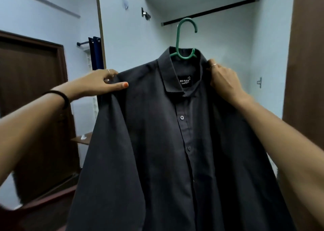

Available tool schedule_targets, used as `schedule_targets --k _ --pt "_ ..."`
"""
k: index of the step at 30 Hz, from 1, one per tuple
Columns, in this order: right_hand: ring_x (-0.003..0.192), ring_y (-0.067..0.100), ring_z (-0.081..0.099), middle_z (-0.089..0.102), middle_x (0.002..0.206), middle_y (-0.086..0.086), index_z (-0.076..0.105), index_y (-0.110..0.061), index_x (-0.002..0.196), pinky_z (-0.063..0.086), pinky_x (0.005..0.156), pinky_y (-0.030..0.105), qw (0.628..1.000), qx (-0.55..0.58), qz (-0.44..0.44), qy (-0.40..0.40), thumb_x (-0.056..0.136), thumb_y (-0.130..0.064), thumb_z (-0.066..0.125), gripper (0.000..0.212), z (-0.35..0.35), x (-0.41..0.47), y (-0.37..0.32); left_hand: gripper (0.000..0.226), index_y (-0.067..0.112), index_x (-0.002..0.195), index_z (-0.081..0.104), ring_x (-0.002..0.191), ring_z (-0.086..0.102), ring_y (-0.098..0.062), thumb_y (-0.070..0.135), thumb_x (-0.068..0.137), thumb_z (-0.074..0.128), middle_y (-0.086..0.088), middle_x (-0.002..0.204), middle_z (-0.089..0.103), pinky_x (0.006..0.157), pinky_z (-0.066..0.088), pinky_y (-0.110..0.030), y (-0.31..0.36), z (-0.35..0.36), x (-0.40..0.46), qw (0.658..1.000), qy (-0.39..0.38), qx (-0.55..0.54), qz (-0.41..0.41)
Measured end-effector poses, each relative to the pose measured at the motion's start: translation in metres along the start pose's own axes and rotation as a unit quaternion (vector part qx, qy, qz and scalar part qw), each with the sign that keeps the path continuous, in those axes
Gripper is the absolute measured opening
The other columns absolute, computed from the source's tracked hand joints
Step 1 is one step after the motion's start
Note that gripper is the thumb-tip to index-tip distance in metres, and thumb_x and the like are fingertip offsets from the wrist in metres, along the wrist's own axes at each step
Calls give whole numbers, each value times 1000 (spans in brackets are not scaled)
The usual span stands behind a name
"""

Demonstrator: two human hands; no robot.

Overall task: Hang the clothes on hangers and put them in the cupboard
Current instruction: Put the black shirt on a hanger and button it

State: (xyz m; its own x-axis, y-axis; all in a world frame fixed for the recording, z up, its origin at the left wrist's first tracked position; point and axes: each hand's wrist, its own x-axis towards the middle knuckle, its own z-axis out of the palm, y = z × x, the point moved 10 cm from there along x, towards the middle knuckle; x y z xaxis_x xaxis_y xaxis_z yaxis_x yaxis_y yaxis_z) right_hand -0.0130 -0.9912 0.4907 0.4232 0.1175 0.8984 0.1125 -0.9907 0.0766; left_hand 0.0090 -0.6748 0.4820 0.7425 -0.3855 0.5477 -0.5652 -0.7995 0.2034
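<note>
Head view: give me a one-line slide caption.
Both hands, left hand and right hand, grip the shoulders of a dark shirt on a green hanger, hook just below the cupboard rail.

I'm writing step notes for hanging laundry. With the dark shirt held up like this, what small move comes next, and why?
Probably lift the shirt so the green hanger hooks over the dark rail. The hook sits just below the rail, not on it, and the left hand and right hand each grip a shoulder.
</note>
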Motion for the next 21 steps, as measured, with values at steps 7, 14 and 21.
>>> schedule_targets --k 7,14,21 --pt "86 52 58 59 113 27 45 1 118 28 60 42 999 -29 6 23 96 -6 39 24 109 62 30 54 11 76 63 73 62 -23 64 76 52 -6 70 65 64 44 -31 -19 51 123 996 40 36 67" --pt "86 49 61 61 110 26 45 -3 118 36 60 44 994 -59 -6 97 100 -15 39 22 195 154 102 33 9 72 52 64 48 -22 28 98 53 3 59 49 58 23 -32 -22 75 250 974 180 76 119" --pt "104 46 54 59 116 27 49 -3 120 41 80 47 988 36 36 144 103 -31 35 35 264 286 174 31 14 69 50 70 46 -24 27 97 53 -8 66 50 60 24 -31 -49 52 393 946 310 55 75"
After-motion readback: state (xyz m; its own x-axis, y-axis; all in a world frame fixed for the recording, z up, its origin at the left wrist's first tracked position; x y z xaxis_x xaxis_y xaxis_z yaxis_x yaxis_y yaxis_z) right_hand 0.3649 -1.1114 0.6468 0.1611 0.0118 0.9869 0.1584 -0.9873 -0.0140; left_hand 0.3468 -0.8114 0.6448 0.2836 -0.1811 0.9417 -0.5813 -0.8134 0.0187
